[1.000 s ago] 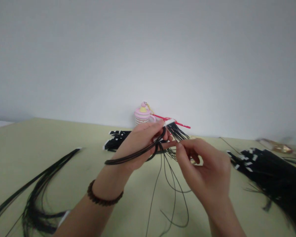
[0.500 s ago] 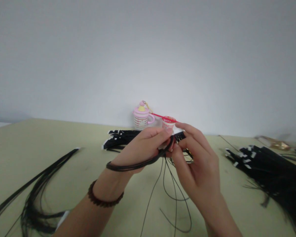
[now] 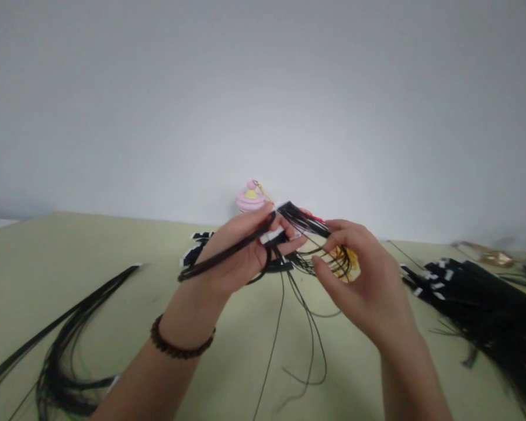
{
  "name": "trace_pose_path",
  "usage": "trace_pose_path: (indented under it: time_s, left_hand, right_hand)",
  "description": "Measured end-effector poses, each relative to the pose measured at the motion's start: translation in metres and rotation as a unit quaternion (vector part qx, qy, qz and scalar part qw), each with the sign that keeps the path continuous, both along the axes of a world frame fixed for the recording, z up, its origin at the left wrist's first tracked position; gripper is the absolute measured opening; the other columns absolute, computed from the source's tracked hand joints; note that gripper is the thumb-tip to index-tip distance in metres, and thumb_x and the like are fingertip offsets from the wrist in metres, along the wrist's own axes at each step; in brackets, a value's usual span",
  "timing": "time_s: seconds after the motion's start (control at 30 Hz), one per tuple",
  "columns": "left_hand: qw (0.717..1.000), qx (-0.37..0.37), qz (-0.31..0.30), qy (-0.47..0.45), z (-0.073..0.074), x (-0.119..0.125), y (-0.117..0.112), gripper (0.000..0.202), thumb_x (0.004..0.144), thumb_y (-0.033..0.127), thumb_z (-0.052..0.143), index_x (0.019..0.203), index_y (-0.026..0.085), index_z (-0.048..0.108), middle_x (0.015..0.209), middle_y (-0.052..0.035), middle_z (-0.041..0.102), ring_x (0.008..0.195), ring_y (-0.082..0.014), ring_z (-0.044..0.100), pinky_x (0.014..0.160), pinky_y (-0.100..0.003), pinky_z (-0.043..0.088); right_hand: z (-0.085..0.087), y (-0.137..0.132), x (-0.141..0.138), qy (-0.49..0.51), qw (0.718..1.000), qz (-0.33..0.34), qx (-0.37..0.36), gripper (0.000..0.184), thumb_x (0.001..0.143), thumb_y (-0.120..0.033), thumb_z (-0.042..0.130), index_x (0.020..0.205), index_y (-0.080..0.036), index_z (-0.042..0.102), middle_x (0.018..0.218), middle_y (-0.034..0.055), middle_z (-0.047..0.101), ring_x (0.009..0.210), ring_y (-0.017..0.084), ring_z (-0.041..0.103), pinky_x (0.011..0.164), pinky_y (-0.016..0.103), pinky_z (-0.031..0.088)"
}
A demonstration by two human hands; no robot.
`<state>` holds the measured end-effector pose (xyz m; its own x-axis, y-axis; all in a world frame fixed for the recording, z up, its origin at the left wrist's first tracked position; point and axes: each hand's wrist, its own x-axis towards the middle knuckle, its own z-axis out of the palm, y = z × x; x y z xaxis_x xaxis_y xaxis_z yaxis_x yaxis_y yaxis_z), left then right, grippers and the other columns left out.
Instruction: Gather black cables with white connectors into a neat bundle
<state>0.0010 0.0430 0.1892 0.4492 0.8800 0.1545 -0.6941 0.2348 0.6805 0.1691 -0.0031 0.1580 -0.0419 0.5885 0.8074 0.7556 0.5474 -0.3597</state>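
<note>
My left hand (image 3: 239, 245) is closed round a looped bundle of black cables (image 3: 228, 254), which bends back over the palm toward the wrist. White connector ends (image 3: 272, 236) show between the fingers. Facing it, my right hand (image 3: 363, 269) has its thumb and fingers apart. Thin black wires fan out in loops (image 3: 319, 225) between the two hands, and the fingertips of my right hand are at their edge; whether they touch is unclear. Several loose wire ends hang below my left hand. A brown beaded bracelet (image 3: 182, 345) circles my left wrist.
Black cables (image 3: 87, 327) lie curved on the table (image 3: 158, 245) at left. A thick pile of black cables with white ends (image 3: 473, 304) is at right. Behind the hands stand a pink lidded cup (image 3: 251, 199) and a partly hidden yellow item (image 3: 350, 263).
My right hand has drawn back a little to the right and its fingers have parted. My left hand has tilted and moved left, showing the white connectors and the fanned wires.
</note>
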Motion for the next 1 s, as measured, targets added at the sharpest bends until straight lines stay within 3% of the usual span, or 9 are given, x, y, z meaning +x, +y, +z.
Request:
trace_pose_path:
  time_s: [0.13, 0.23, 0.3, 0.4, 0.53, 0.7, 0.77, 0.83, 1.0]
  left_hand:
    - [0.997, 0.01, -0.028, -0.068, -0.005, -0.007, 0.007, 0.029, 0.09, 0.011, 0.04, 0.065, 0.011, 0.055, 0.062, -0.0011, 0.057, 0.067, -0.0111, 0.062, 0.082, -0.035, 0.055]
    - [0.993, 0.028, -0.087, -0.073, -0.006, -0.008, 0.006, 0.03, 0.09, 0.011, 0.039, 0.066, 0.009, 0.056, 0.064, -0.0025, 0.057, 0.07, -0.0115, 0.062, 0.083, -0.034, 0.055]
    - [0.991, 0.03, -0.117, -0.058, -0.006, -0.009, 0.004, 0.031, 0.091, 0.012, 0.038, 0.066, 0.008, 0.057, 0.066, -0.0036, 0.057, 0.071, -0.0115, 0.061, 0.083, -0.033, 0.055]
    - [0.99, 0.024, -0.14, -0.016, -0.006, -0.009, 0.004, 0.034, 0.091, 0.015, 0.036, 0.066, 0.008, 0.058, 0.07, -0.0054, 0.055, 0.075, -0.0142, 0.059, 0.084, -0.04, 0.054]
    - [0.982, 0.023, -0.184, 0.018, -0.009, -0.011, 0.009, 0.033, 0.092, 0.019, 0.035, 0.071, 0.01, 0.059, 0.073, -0.0048, 0.054, 0.081, -0.0191, 0.058, 0.083, -0.057, 0.05]
    - [0.958, -0.008, -0.287, 0.019, -0.01, -0.014, 0.009, 0.035, 0.092, 0.026, 0.034, 0.077, 0.008, 0.061, 0.08, -0.0067, 0.053, 0.081, -0.0194, 0.057, 0.075, -0.053, 0.054]
    - [0.96, -0.014, -0.281, 0.012, -0.009, -0.012, 0.007, 0.034, 0.092, 0.024, 0.035, 0.075, 0.007, 0.06, 0.079, -0.007, 0.053, 0.079, -0.0174, 0.057, 0.07, -0.042, 0.057]
    - [0.973, -0.016, -0.231, 0.005, -0.008, -0.009, 0.005, 0.031, 0.091, 0.021, 0.038, 0.072, 0.007, 0.059, 0.077, -0.0068, 0.054, 0.076, -0.0152, 0.057, 0.068, -0.032, 0.057]
    - [0.996, -0.023, -0.083, -0.008, -0.01, 0.0, 0.006, 0.02, 0.088, 0.015, 0.044, 0.072, 0.01, 0.056, 0.071, -0.0048, 0.057, 0.074, -0.0147, 0.059, 0.081, -0.041, 0.054]
  right_hand:
    - [-0.005, 0.013, 0.013, 0.143, 0.984, 0.09, -0.064, 0.045, 0.07, -0.022, 0.068, 0.106, -0.025, 0.041, 0.115, 0.0081, 0.057, 0.105, 0.021, 0.059, 0.087, 0.038, 0.049]
    - [-0.008, 0.023, 0.021, 0.176, 0.979, 0.068, -0.08, 0.064, 0.063, -0.029, 0.075, 0.119, -0.025, 0.043, 0.124, 0.01, 0.053, 0.111, 0.024, 0.055, 0.082, 0.035, 0.051]
    - [-0.009, 0.027, 0.027, 0.177, 0.975, 0.069, -0.114, 0.053, 0.065, -0.03, 0.074, 0.113, -0.022, 0.054, 0.109, 0.008, 0.062, 0.099, 0.022, 0.06, 0.074, 0.032, 0.051]
    - [-0.008, 0.028, 0.036, 0.198, 0.958, 0.12, -0.17, 0.009, 0.073, -0.025, 0.065, 0.079, -0.018, 0.066, 0.067, 0.0007, 0.064, 0.061, 0.013, 0.059, 0.056, 0.024, 0.045]
    - [-0.003, 0.023, 0.042, 0.251, 0.961, 0.064, -0.093, 0.007, 0.069, -0.016, 0.063, 0.063, -0.017, 0.065, 0.053, -0.0029, 0.058, 0.051, 0.008, 0.05, 0.048, 0.02, 0.037]
    - [-0.002, 0.022, 0.045, 0.256, 0.967, -0.017, -0.014, 0.003, 0.063, -0.018, 0.069, 0.064, -0.018, 0.066, 0.053, -0.0026, 0.059, 0.049, 0.009, 0.05, 0.047, 0.02, 0.036]
    - [-0.005, 0.025, 0.047, 0.241, 0.969, -0.058, 0.001, 0.005, 0.064, -0.021, 0.07, 0.065, -0.018, 0.066, 0.054, -0.0019, 0.06, 0.05, 0.01, 0.051, 0.048, 0.021, 0.038]
    - [-0.006, 0.028, 0.049, 0.21, 0.973, -0.099, -0.008, 0.012, 0.065, -0.028, 0.071, 0.072, -0.018, 0.067, 0.058, -0.0008, 0.061, 0.053, 0.012, 0.055, 0.052, 0.024, 0.042]
    - [-0.002, 0.018, 0.039, 0.036, 0.984, -0.175, 0.002, 0.068, 0.06, -0.044, 0.076, 0.119, -0.018, 0.054, 0.098, 0.009, 0.061, 0.088, 0.023, 0.059, 0.069, 0.035, 0.05]
